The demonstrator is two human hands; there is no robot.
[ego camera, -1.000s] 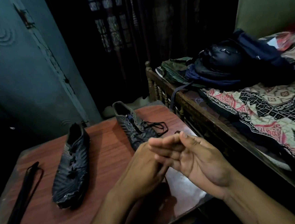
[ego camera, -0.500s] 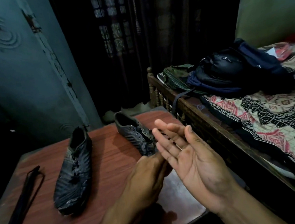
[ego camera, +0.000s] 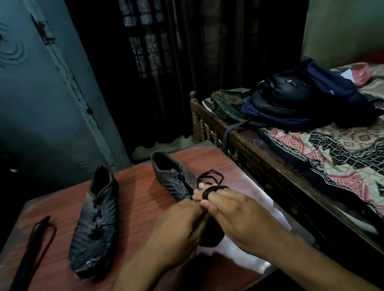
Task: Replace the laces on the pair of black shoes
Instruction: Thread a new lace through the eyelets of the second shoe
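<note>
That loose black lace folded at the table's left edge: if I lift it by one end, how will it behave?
Probably floppy: the spare lace lies flat in a long doubled strand, so it should unfold and dangle. Likely very light. It could slide off the table edge if dragged.

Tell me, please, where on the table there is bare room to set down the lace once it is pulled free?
Bare wood lies between the left shoe and the right shoe, and between the left shoe and the spare lace bundle by the table's left edge. It is crowded around the hands, where the lace loops beside the right shoe.
</note>
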